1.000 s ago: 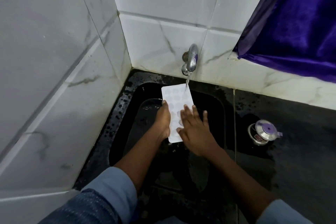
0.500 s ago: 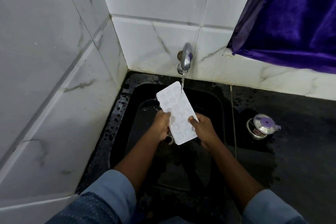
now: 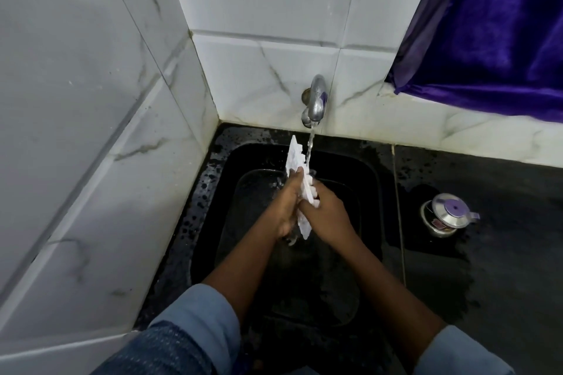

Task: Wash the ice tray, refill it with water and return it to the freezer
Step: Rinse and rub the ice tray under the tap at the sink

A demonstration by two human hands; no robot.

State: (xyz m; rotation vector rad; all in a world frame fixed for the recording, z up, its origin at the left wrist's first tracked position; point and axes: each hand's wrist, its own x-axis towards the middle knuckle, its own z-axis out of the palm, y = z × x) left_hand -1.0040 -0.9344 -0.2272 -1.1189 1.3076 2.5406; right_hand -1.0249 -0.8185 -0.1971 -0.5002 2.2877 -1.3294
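Ice tray (image 3: pixel 295 157) stands edge-on, cups hidden, gripped between left hand (image 3: pixel 285 207) and right hand (image 3: pixel 327 215).

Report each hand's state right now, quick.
Left hand: grips the tray, fingers curled over its edge.
Right hand: grips the same tray, which stands on edge.

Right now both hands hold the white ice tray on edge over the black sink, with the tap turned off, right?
No: the tap is running; the head view shows water streaming past the ice tray. Otherwise yes: the left hand and right hand hold it on edge over the black sink.
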